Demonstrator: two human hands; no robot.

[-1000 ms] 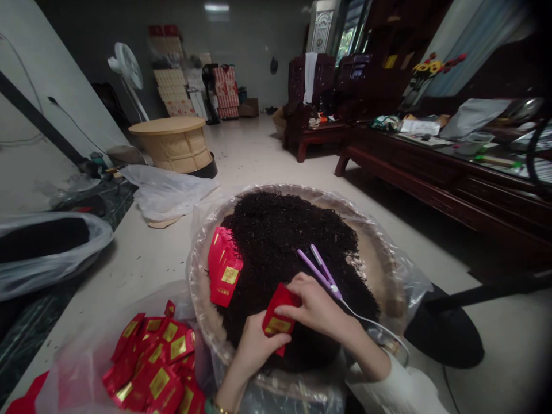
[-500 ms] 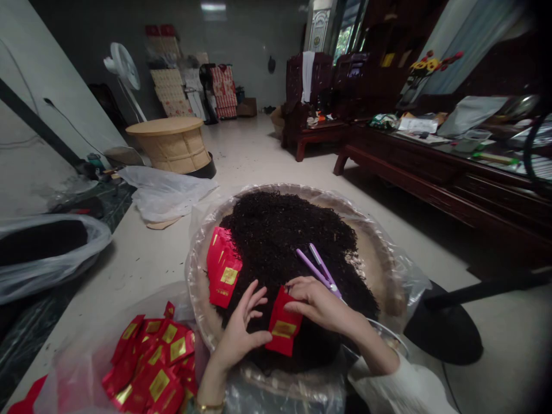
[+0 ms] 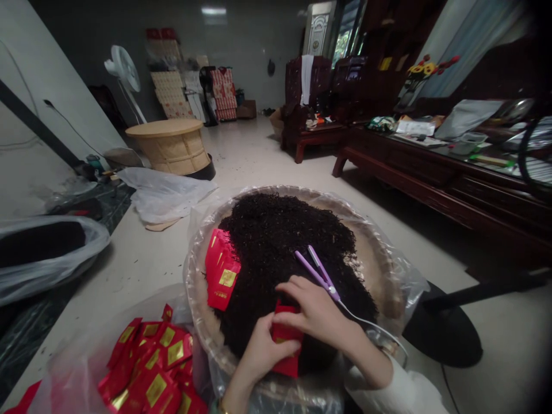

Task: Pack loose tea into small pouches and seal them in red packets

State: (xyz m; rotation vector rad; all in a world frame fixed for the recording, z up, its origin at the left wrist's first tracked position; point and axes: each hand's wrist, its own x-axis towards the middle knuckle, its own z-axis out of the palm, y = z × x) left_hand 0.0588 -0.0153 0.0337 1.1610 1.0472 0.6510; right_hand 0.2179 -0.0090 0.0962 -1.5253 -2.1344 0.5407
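Observation:
My left hand is closed on the lower left side of a small red packet, its thumb lying across the front. My right hand grips the same packet near its top, fingers curled over it. Both hands cover much of the packet. Beneath them, dark loose tea leaves are heaped in a round, plastic-lined basket. A purple flat iron with a white cord lies on the leaves beyond my right hand. Flat red packets overlap at the basket's left side.
A clear plastic bag holds several red packets at the lower left. Another bag of dark leaves stands far left. A black stand base sits right of the basket, near a long wooden table.
My left hand has moved right and closed on the packet, which it was beside before. My right hand and the packet have shifted slightly down.

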